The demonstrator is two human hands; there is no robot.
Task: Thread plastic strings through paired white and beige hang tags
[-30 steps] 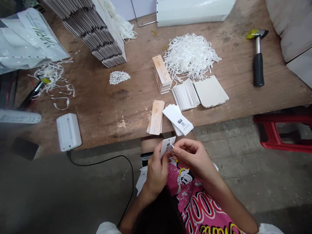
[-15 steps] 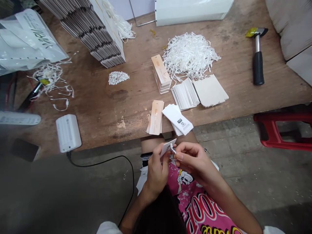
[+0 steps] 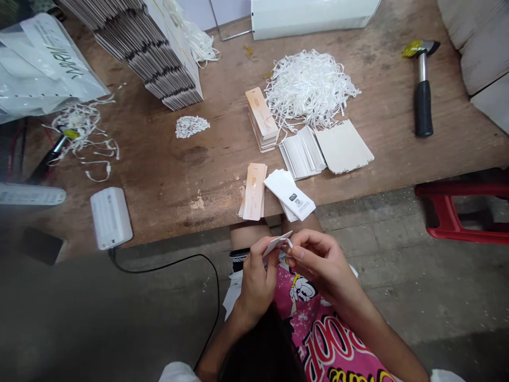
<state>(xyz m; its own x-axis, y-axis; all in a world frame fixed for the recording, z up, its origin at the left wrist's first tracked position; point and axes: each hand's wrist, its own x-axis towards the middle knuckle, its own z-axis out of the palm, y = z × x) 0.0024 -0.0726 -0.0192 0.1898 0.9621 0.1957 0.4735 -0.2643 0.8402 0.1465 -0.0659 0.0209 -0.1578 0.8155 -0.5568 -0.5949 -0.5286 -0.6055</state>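
Observation:
Over my lap, my left hand (image 3: pixel 258 270) pinches a white hang tag (image 3: pixel 275 243) between thumb and fingers. Close beside it, my right hand (image 3: pixel 318 257) grips a white string (image 3: pixel 289 243) at the tag's near end; the fingertips hide part of it. On the table edge in front lie a few peach tags (image 3: pixel 253 191) and a fanned stack of white printed tags (image 3: pixel 294 196). Behind them stand a taller stack of peach tags (image 3: pixel 262 119), a row of white cards (image 3: pixel 303 154) and a heap of white strings (image 3: pixel 310 87).
A beige card (image 3: pixel 345 147) lies right of the white cards. A hammer (image 3: pixel 422 90) rests at the right, a tall bundled stack (image 3: pixel 159 58) at the back left. A white power bank (image 3: pixel 111 217) with a black cable (image 3: pixel 167 269) sits left. A red stool (image 3: pixel 465 212) stands right.
The tag in my left hand has tilted flatter and shifted slightly right. My right fingers have moved a little at the string. The things on the table stay put.

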